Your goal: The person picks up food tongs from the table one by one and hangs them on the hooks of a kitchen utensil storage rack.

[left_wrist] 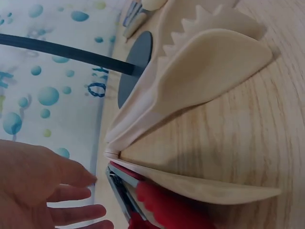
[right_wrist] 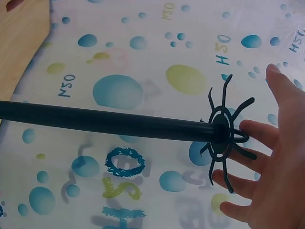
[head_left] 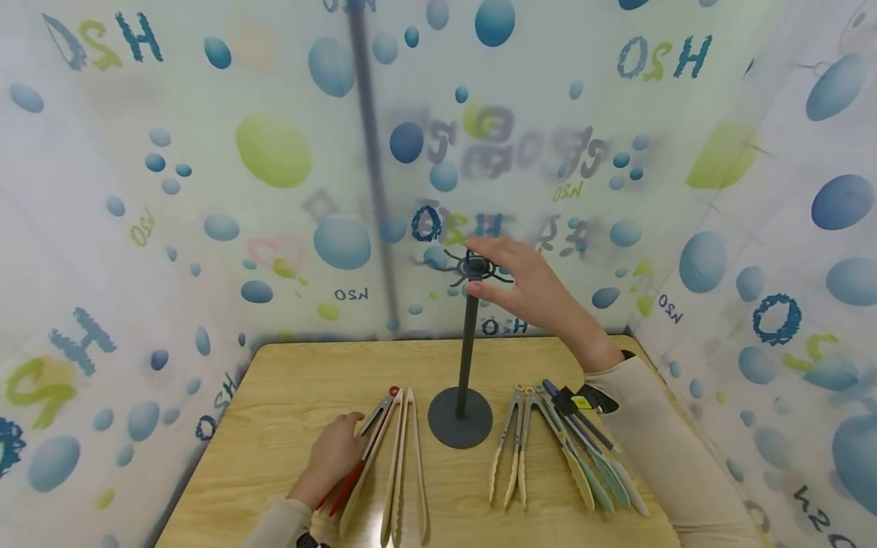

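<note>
A dark stand [head_left: 468,350] with a round base [head_left: 441,430] rises from the table, topped by a ring of curved hooks [right_wrist: 220,136]. My right hand [head_left: 524,278] is at that top, thumb and fingers spread apart; in the right wrist view the fingers reach behind the hooks, and contact is hard to judge. Beside the red-tipped tongs [head_left: 348,487] at the left is my left hand [head_left: 336,453]. Its fingers look loose in the left wrist view, with nothing gripped. Beige tongs [left_wrist: 205,71] lie spread next to the red pair.
Right of the base lie cream-tipped tongs [head_left: 522,472] with metal handles and tongs with pale green tips [head_left: 599,479], closely bunched. The wooden table [head_left: 308,365] meets a patterned curtain [head_left: 274,228] behind, with more of it along both sides.
</note>
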`<state>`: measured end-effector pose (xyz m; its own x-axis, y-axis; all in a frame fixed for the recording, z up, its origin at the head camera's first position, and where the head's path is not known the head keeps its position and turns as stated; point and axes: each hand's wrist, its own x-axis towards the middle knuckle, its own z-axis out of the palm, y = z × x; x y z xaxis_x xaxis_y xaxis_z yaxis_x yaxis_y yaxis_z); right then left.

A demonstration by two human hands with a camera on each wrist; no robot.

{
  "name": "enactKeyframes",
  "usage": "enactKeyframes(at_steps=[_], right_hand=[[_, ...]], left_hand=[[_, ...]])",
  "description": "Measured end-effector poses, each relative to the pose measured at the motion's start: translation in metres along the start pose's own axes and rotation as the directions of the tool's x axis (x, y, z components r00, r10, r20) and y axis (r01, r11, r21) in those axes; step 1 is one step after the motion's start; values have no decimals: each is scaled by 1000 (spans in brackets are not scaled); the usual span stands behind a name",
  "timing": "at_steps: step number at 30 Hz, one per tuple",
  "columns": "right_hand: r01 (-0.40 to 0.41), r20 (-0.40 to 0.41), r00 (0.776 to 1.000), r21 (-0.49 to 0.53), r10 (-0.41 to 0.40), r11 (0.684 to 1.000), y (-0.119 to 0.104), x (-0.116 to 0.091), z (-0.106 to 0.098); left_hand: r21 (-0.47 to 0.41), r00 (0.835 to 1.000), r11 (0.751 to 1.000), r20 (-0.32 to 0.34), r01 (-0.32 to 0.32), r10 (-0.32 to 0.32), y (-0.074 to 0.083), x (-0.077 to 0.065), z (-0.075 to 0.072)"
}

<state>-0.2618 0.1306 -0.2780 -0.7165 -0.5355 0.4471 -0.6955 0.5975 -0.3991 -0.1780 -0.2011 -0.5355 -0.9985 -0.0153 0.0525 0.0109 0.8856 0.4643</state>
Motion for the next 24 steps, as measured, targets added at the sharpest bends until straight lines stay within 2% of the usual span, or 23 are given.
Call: enactKeyframes(at_steps=[4, 8, 11, 24], right_hand=[[-67, 40, 997, -8, 67, 998, 1, -1, 2], [-92, 46, 995, -22, 93, 995, 1, -2, 3], [-85, 57, 995, -32, 87, 996, 1, -2, 2], [-33, 124, 991, -55, 40, 998, -1, 1, -6]], left_hand=[[25, 1000, 1000, -3, -11, 11, -4, -1, 4], [26, 1000, 1000, 15, 0, 0, -7, 0, 8], [30, 1000, 1000, 26, 11, -11, -9, 2, 10], [46, 999, 999, 42, -18, 16, -23, 2, 15]])
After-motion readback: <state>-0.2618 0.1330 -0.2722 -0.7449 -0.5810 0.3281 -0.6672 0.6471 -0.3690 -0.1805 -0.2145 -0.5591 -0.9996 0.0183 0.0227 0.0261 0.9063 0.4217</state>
